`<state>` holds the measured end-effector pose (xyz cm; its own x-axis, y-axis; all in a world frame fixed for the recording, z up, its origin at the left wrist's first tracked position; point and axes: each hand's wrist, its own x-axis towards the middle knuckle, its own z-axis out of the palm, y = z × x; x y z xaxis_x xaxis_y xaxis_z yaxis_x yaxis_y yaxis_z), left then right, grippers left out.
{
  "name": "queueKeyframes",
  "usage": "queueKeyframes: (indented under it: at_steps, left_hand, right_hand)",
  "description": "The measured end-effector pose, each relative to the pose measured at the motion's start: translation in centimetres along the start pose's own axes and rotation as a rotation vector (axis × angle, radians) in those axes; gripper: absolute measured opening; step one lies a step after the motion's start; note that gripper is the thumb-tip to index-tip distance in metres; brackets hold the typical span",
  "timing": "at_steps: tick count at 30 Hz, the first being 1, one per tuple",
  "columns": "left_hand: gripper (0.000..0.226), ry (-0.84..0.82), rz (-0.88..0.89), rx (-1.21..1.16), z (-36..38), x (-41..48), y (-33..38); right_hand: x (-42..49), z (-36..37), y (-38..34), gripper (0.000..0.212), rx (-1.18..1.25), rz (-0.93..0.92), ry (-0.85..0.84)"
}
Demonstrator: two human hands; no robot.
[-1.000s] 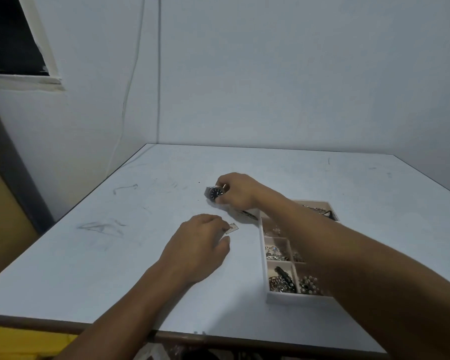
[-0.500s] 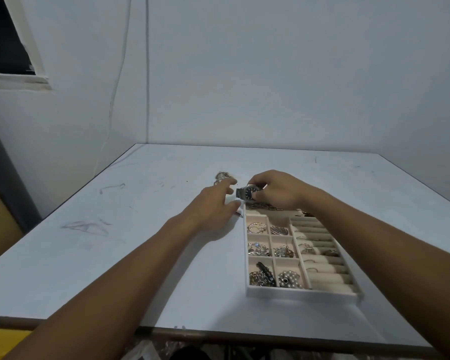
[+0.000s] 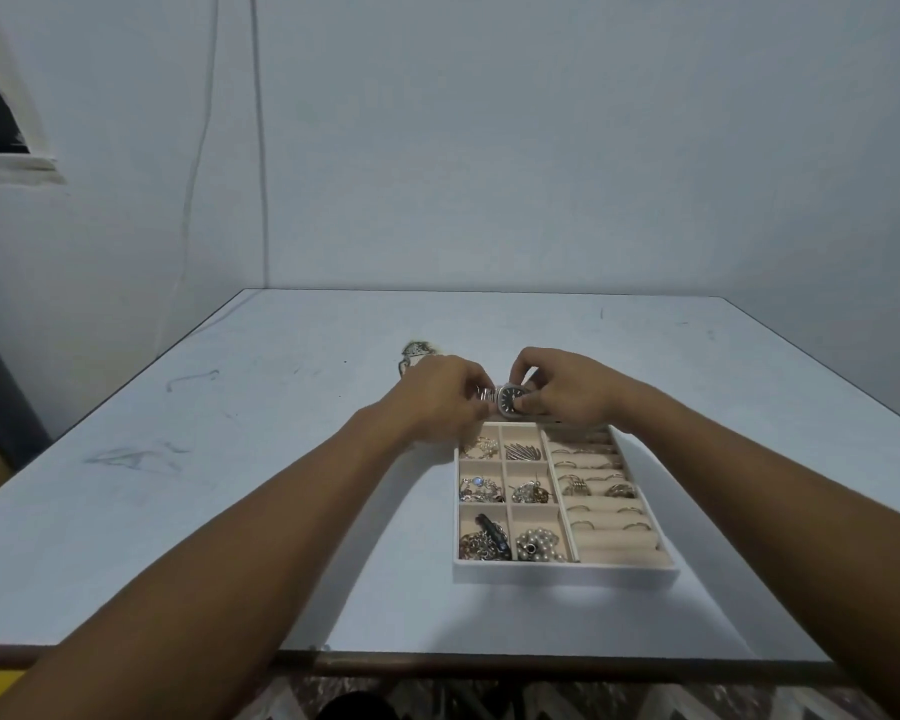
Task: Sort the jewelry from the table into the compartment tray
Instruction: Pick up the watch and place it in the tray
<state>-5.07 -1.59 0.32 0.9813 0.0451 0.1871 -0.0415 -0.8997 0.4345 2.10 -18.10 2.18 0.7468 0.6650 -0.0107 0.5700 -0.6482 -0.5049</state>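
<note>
A silver wristwatch (image 3: pixel 510 398) with a dark dial is held between both hands, just above the far end of the compartment tray (image 3: pixel 562 573). My right hand (image 3: pixel 567 389) pinches the watch case. My left hand (image 3: pixel 440 394) pinches the metal band on the watch's left side. The white tray has beige compartments: six small squares on its left holding chains, brooches, pearls and a dark clip, and ring rolls on its right with several rings. A small silver jewelry piece (image 3: pixel 417 351) lies on the table beyond my left hand.
The white table (image 3: pixel 230 459) has scuff marks on its left part. Its front edge runs across the bottom of the view. Walls close it in at the back and left, with a window frame (image 3: pixel 11 148) high on the left.
My right hand carried the watch from the table's middle over to the tray's far end. My left hand came up from the table and took hold of the band.
</note>
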Motion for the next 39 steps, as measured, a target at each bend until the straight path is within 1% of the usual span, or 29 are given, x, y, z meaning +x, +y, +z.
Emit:
queueKeyframes:
  at_steps: [4, 7, 11, 12, 14, 17, 21, 26, 32, 35, 39]
  left_hand:
    - [0.025, -0.063, -0.045, 0.131, -0.2, 0.7, 0.5]
    - [0.025, -0.129, -0.078, 0.215, -0.6, 1.3, 1.0]
    - [0.024, -0.229, -0.097, 0.319, -1.1, 2.0, 1.9]
    - [0.025, -0.244, -0.105, 0.332, -1.1, 2.1, 2.1]
    - [0.028, -0.245, -0.117, 0.362, -0.9, 2.2, 2.3]
    - [0.025, -0.211, -0.124, 0.396, -0.3, 2.3, 2.3]
    - [0.025, -0.18, -0.135, 0.423, -0.3, 2.4, 2.0]
    - [0.029, -0.183, -0.144, 0.419, -0.4, 2.5, 1.9]
    - [0.028, -0.185, -0.273, 0.372, 0.0, 2.8, 2.0]
    - [0.018, -0.157, -0.334, 0.356, 0.1, 2.6, 2.5]
    - [0.019, -0.185, -0.407, 0.336, -0.1, 2.3, 3.3]
  right_hand:
    - [0.0, 0.3, 0.1, 0.008, -0.093, 0.041, -0.012]
    - [0.1, 0.0, -0.1, 0.015, -0.138, 0.073, -0.03]
    - [0.3, 0.2, -0.1, 0.015, -0.21, 0.073, -0.045]
    - [0.3, 0.2, -0.1, 0.017, -0.212, 0.07, -0.035]
    - [0.3, 0.3, 0.0, 0.023, -0.199, 0.065, -0.012]
    - [0.3, 0.3, 0.3, 0.022, -0.214, 0.057, -0.003]
    - [0.1, -0.3, 0.1, 0.015, -0.321, 0.066, -0.037]
    - [0.1, -0.4, 0.0, 0.019, -0.422, 0.089, -0.028]
    - [0.9, -0.2, 0.1, 0.023, -0.478, 0.192, -0.03]
    - [1.5, 0.2, 0.4, 0.022, -0.466, 0.221, 0.022]
    - [1.5, 0.5, 0.6, 0.021, -0.423, 0.243, 0.1]
